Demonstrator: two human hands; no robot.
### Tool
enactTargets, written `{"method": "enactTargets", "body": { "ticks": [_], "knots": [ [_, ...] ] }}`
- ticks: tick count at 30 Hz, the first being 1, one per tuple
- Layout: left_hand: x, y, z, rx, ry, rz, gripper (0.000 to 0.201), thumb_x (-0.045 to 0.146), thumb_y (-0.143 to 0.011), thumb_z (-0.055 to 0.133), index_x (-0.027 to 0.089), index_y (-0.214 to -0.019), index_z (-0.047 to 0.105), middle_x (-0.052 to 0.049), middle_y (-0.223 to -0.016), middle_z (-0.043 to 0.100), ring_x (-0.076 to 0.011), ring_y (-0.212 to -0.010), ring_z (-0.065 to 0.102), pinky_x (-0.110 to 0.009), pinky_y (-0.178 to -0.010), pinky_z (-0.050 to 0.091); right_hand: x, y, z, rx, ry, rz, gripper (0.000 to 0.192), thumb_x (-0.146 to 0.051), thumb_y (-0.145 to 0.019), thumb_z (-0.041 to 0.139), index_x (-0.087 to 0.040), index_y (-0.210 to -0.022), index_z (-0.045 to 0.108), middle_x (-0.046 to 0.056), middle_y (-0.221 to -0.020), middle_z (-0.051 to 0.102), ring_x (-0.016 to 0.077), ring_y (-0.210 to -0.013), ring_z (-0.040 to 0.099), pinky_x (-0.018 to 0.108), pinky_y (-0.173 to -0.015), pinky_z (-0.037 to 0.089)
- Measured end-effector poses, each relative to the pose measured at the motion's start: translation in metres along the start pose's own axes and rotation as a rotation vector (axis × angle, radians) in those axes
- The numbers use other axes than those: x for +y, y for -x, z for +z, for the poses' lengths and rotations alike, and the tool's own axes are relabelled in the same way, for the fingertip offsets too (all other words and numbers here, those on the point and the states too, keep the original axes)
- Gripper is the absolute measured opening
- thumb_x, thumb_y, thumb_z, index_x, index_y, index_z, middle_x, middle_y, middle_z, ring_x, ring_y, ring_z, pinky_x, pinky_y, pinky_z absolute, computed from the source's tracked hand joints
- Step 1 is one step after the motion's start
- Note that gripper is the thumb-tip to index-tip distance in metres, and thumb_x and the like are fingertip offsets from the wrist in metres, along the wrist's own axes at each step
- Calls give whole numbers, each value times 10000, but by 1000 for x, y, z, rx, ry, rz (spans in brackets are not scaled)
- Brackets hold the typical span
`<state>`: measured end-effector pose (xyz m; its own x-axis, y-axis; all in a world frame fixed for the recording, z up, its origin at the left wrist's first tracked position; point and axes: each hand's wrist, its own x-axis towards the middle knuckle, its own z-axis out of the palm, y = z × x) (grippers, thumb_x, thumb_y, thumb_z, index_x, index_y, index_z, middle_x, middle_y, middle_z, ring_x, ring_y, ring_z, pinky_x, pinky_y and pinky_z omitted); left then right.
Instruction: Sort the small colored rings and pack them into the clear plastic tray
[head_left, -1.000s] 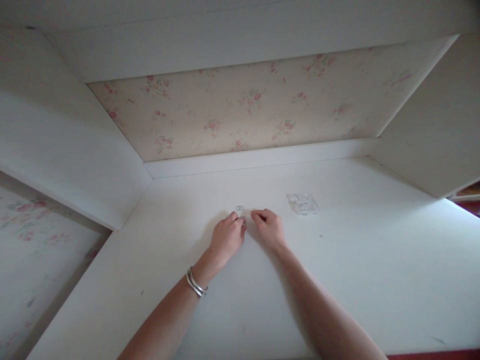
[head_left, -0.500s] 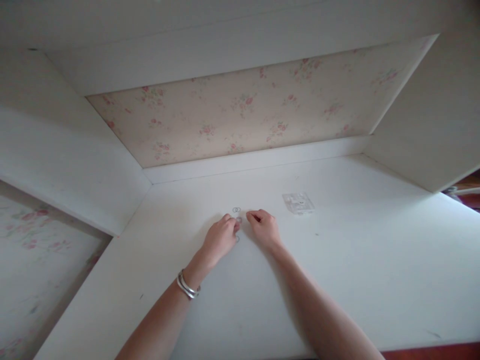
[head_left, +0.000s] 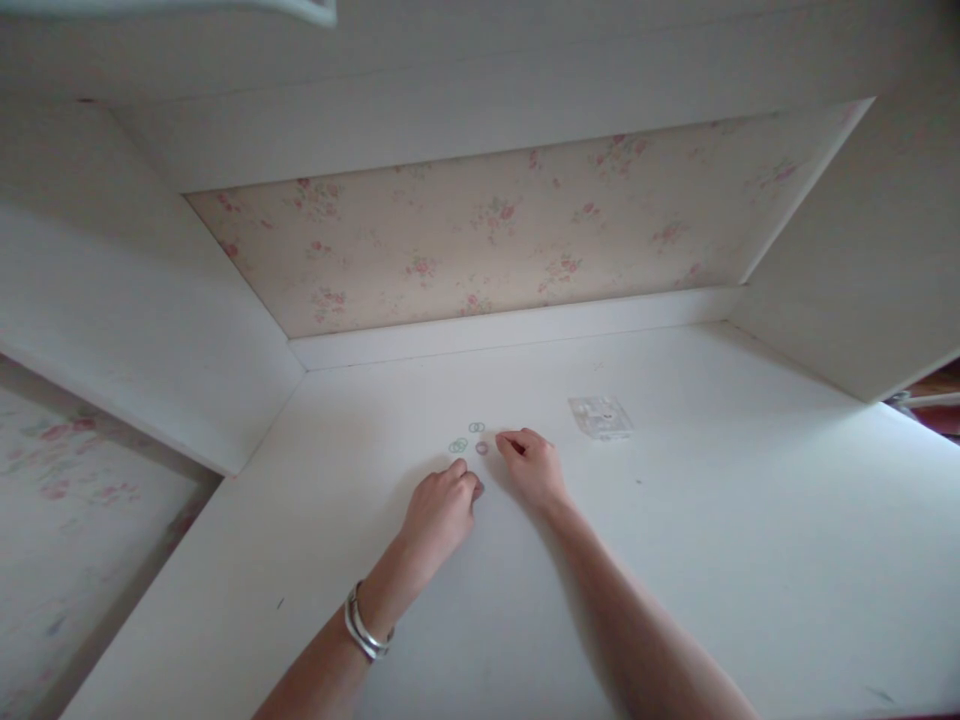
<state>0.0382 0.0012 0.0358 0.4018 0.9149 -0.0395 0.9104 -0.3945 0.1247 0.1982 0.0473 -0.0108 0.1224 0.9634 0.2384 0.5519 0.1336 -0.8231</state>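
Observation:
My left hand [head_left: 442, 505] is closed low over the white tabletop, its thumb and finger pinched at a small ring [head_left: 481, 488], of which just a dark edge shows. To the right, my right hand [head_left: 532, 468] rests with curled fingers, thumb and forefinger pressed together; whatever they may hold is too small to make out. Between and beyond the hands lie overlapping green rings [head_left: 458, 446], another linked-looking green pair [head_left: 476, 427] and a pinkish-purple ring [head_left: 478, 449] close to my right fingertips. Two silver bangles [head_left: 364, 625] circle my left wrist.
A clear plastic box [head_left: 601, 418] sits on the white tabletop [head_left: 750, 540], behind and right of my right hand. White panels [head_left: 135, 270] enclose the left and right sides. A low ledge [head_left: 517, 328] runs along the back under floral wallpaper [head_left: 450, 240].
My left hand has drawn back toward me, off the middle rings and onto the nearest ring. Green rings at the left are now uncovered. The right hand stays nearly in place.

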Motion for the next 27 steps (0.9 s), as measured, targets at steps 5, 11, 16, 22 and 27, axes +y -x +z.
{"method": "enactTargets", "body": {
  "ticks": [5, 11, 16, 22, 27],
  "knots": [
    [0, 0, 1, 3, 2, -11, 236, 305, -912, 443, 215, -869, 657, -59, -913, 607, -190, -796, 621, -296, -719, 441, 2, -1, 1, 9, 1, -12, 267, -323, -837, 471, -238, -829, 724, 0, -730, 622, 124, -667, 543, 233, -646, 380],
    [0, -2, 1, 5, -18, -33, 257, 297, -916, 428, 201, -841, 654, -64, -904, 609, -188, -799, 624, -291, -714, 442, 2, 0, 1, 0, 10, 2, 269, -334, -834, 473, -235, -817, 722, 7, -743, 628, 134, -687, 554, 237, -655, 387],
    [-2, -3, 3, 10, -14, -28, 285, 233, -922, 379, 202, -827, 646, -68, -892, 609, -188, -791, 629, -294, -703, 445, 0, 0, 0, -2, 3, -2, 266, -337, -832, 474, -237, -808, 719, 4, -735, 626, 136, -682, 557, 242, -655, 387],
    [-2, 0, -2, 6, 50, -43, 250, 258, -907, 427, 213, -847, 665, -62, -898, 619, -184, -797, 629, -286, -721, 448, 1, 0, 0, -3, 11, 6, 271, -348, -830, 473, -236, -809, 719, 6, -735, 629, 137, -677, 554, 242, -650, 387],
    [-29, 11, -11, 192, 261, -73, 235, 345, -894, 468, 232, -967, 661, -36, -950, 640, -159, -816, 624, -265, -785, 451, 1, -1, 0, -39, 36, 19, 277, -344, -830, 473, -239, -838, 729, 11, -748, 638, 137, -675, 555, 243, -641, 381]
  ]
}}
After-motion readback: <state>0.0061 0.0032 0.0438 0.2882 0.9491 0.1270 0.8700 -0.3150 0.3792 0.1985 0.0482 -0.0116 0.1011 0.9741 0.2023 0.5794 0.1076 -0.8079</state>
